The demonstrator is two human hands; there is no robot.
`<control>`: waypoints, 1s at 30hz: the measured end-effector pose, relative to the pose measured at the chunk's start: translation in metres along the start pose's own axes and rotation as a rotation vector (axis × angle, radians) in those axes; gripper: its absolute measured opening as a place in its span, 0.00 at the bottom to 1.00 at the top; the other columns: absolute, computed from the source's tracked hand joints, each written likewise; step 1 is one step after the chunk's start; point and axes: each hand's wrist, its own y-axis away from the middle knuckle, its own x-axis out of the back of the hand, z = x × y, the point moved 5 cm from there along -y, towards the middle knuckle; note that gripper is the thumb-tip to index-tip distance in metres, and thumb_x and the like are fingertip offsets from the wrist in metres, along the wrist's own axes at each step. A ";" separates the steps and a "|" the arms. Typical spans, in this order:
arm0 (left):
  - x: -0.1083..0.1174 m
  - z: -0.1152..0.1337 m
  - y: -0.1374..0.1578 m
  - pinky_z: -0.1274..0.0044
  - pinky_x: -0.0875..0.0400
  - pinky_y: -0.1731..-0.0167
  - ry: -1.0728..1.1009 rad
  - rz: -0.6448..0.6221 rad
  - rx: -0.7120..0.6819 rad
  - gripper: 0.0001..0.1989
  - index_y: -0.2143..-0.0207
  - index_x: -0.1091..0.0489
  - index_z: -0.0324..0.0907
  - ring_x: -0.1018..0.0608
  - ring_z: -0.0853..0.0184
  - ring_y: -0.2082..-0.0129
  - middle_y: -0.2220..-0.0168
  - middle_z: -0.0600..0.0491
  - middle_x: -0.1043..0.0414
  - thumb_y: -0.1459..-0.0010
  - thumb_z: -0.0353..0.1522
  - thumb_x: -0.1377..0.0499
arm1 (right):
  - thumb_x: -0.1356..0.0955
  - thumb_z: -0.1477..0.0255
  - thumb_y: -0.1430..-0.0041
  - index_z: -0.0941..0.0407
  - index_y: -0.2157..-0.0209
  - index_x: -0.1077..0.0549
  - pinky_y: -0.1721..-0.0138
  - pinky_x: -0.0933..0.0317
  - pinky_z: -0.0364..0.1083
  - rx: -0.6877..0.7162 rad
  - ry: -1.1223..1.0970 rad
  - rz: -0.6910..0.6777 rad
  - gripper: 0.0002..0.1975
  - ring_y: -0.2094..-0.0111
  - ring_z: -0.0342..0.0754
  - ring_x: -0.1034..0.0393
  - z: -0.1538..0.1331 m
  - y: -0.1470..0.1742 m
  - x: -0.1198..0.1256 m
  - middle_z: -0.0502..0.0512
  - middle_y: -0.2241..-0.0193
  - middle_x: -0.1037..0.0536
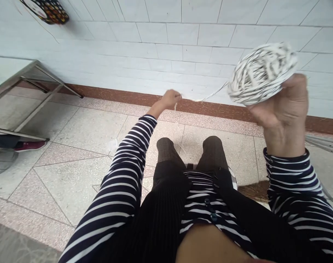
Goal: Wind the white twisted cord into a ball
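My right hand is raised at the right, closed around the underside of a ball of yarn, white with dark strands and a little blurred. From the ball's left side a loose strand runs across to my left hand. The fingers of that hand are pinched together on the strand, and a short end dangles below them. Both hands are held out in front of me, well apart, with the strand sagging slightly between them.
A metal-framed table stands at the left, with another person's dark red shoe under it. A patterned item hangs on the tiled wall. Brown bristles lie on the floor at the right, near grey cables.
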 end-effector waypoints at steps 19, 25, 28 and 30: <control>-0.122 0.028 0.064 0.65 0.24 0.44 0.769 -0.007 -0.254 0.09 0.63 0.15 0.41 0.16 0.58 0.52 0.60 0.49 0.14 0.37 0.38 0.29 | 0.22 0.64 0.57 0.47 0.59 0.22 0.40 0.23 0.71 -0.472 -0.099 -0.082 0.21 0.35 0.68 0.27 0.151 -0.003 0.021 0.53 0.48 0.15; -0.122 0.018 0.065 0.74 0.26 0.57 0.628 0.007 -0.204 0.13 0.73 0.20 0.40 0.19 0.65 0.65 0.71 0.54 0.21 0.34 0.33 0.33 | 0.21 0.65 0.58 0.45 0.56 0.22 0.38 0.24 0.71 -0.406 -0.092 -0.105 0.24 0.33 0.68 0.28 0.140 -0.005 0.023 0.51 0.49 0.14; -0.127 0.007 0.068 0.76 0.32 0.65 0.513 0.006 -0.141 0.16 0.77 0.24 0.40 0.26 0.70 0.73 0.77 0.56 0.29 0.34 0.30 0.36 | 0.20 0.66 0.58 0.43 0.53 0.22 0.37 0.24 0.70 -0.375 -0.101 -0.104 0.27 0.32 0.68 0.29 0.128 -0.006 0.021 0.50 0.52 0.14; -0.130 0.000 0.067 0.76 0.36 0.69 0.457 0.009 -0.096 0.16 0.79 0.25 0.40 0.30 0.71 0.75 0.79 0.57 0.32 0.36 0.28 0.37 | 0.20 0.67 0.59 0.42 0.51 0.22 0.36 0.25 0.69 -0.377 -0.109 -0.100 0.29 0.31 0.67 0.30 0.123 -0.006 0.017 0.50 0.52 0.14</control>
